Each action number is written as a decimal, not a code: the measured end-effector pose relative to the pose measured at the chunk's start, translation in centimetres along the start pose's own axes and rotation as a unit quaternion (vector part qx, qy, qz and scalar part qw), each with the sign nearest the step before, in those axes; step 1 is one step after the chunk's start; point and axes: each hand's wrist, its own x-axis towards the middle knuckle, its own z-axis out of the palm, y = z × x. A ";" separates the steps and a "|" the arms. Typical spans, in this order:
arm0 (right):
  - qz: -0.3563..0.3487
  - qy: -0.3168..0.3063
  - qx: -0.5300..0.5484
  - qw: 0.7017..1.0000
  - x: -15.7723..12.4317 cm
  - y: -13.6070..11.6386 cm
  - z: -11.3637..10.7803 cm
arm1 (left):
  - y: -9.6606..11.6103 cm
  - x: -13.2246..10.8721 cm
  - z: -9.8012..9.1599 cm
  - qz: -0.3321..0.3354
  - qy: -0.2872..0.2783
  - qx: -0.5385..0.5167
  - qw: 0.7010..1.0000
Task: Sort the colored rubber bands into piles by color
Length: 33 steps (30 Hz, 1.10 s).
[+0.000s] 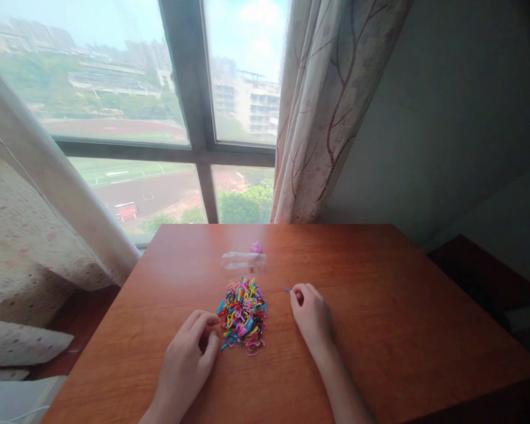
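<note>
Between my two hands sits a loose heap of small bands (242, 315), thin, bendy, string-like loops in pink, yellow, blue, red and black, tangled over one another into a rounded mound with a few strands straying at its edge toward me. Beyond the heap, farther out than both my hands, lies a clear container (236, 261), long and smooth-walled, rounded at its left end and glossy where the light catches it. A bright pink object (256, 247) shows just behind its right end, too small for me to make out its form. Under my hands the wooden table (371, 330) is reddish brown, with a fine grain and a soft sheen toward the far edge.

My left hand (192, 350) is at the near left side of the heap, fingers curved and the thumb held apart from them, leaving a gap. Its fingertips come right up to the bands; whether they touch any, I cannot tell. My right hand (308, 312), well apart from the heap on its other side, has thumb and forefinger pinched together on a small blue band (287, 288), whose end pokes out leftward past the fingertips.
</note>
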 end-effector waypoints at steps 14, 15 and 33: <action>0.006 0.001 0.022 1.000 -0.2 0.4 0.1 | 0.3 0.1 -0.2 -0.003 0.000 0.003 1.000; 0.006 0.001 0.023 1.000 -0.2 0.4 0.0 | 0.3 0.1 -0.2 -0.004 0.001 0.003 1.000; -0.119 -0.088 0.111 0.983 -6.6 -2.6 -0.7 | 0.6 -0.4 -0.4 -0.003 0.003 0.007 1.000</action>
